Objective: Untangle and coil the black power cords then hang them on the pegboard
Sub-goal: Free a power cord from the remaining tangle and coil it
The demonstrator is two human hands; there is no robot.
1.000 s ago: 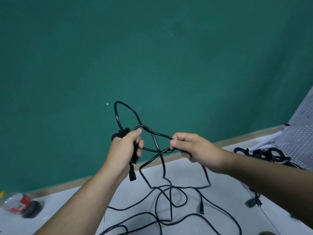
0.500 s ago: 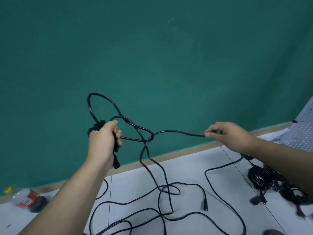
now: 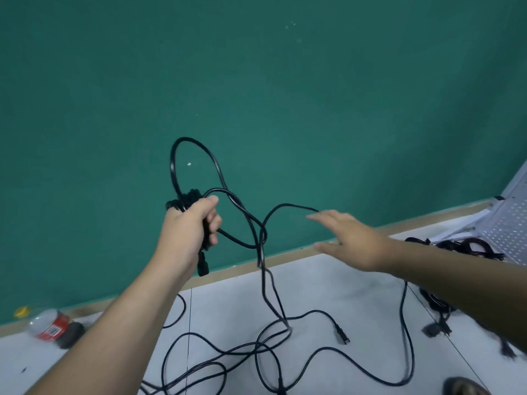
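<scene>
Black power cord (image 3: 258, 229) bunched in left hand's (image 3: 188, 229) grip; right hand (image 3: 346, 238) flat, fingers spread, holding nothing.

One head-worn camera looked forward and down, close over both forearms, toward the green wall (image 3: 256, 81) and floor (image 3: 328, 295).

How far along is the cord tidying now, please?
Done: a few loops gathered in the grip of the left hand. In hand: the black cord, right hand open beside a raised strand. Left: most of it sprawls tangled on the floor, a heap of cords waits, and nothing visibly hangs on the pegboard.
</scene>
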